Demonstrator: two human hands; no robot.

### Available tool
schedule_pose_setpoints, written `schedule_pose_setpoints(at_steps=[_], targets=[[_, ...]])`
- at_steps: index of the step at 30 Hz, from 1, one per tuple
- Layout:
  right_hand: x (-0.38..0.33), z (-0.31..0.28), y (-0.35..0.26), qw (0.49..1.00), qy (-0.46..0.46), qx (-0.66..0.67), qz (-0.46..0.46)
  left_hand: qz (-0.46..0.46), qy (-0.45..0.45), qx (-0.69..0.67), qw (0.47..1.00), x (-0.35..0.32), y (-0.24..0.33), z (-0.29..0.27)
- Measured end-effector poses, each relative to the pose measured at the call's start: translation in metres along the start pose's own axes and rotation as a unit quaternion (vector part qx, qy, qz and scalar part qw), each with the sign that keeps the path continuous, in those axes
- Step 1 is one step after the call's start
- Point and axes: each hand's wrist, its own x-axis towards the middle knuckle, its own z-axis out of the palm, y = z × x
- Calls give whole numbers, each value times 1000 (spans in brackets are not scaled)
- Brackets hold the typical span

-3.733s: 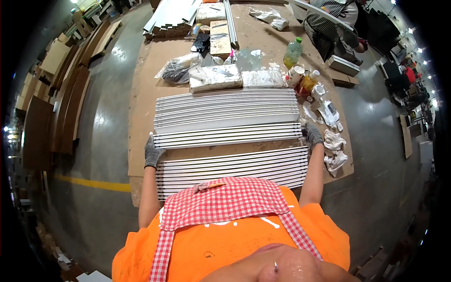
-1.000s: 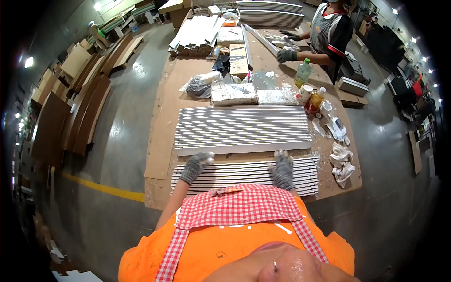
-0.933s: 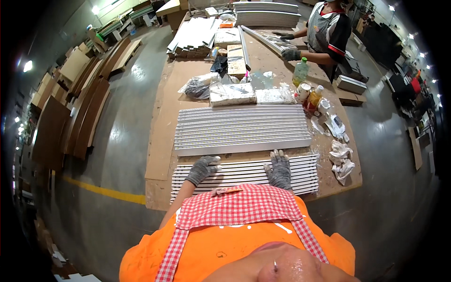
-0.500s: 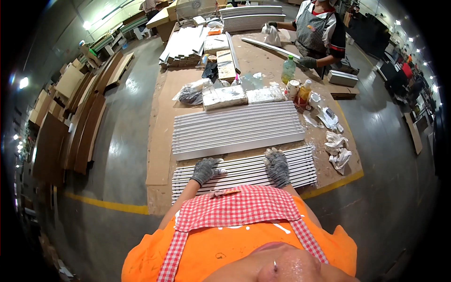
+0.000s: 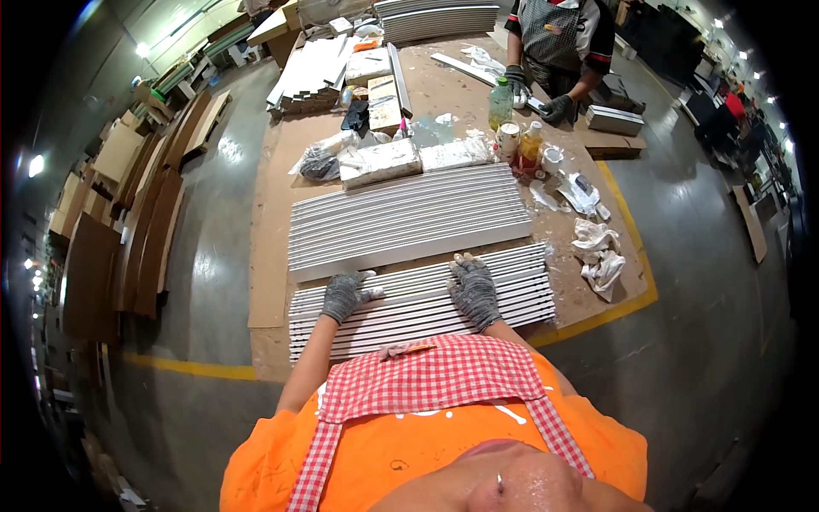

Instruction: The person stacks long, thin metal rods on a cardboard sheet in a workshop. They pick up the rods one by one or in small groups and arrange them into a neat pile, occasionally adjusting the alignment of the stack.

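Several long white strips (image 5: 401, 320) lie side by side at the table's near edge, with dark gaps between them. My left hand (image 5: 346, 296), in a grey glove with pale fingertips, rests on their left part, thumb and fingers stretched toward the right. On their right part lies my right hand (image 5: 473, 293), gloved alike, with fingers reaching to the far edge of the row. Both hands look open, and I see nothing lifted in either. Just beyond them is a thicker stack of white strips (image 5: 409, 220), its plain white side facing me.
Stained white blocks (image 5: 380, 165), a green bottle (image 5: 502, 107), an amber bottle (image 5: 530, 145) and crumpled rags (image 5: 600, 260) lie on the cardboard-covered table (image 5: 266, 299). At the far right a co-worker (image 5: 559, 47) in gloves handles a strip. Brown panels (image 5: 153, 247) stand on the left.
The table has shifted left and slightly up in view. My hands have moved toward the far edge of the near strips. The co-worker's hands have come together over a strip.
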Motion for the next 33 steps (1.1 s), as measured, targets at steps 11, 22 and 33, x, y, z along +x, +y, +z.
schedule_pose_setpoints(at_steps=[11,22,33], targets=[[3,-10,-18,998,26,49,0,-21,67,76,995,-7,-8,5],[6,4,-11,994,88,60,-1,-85,127,170,974,-3,10,19],[6,1,-10,995,64,73,1,-106,169,93,976,-8,14,17]])
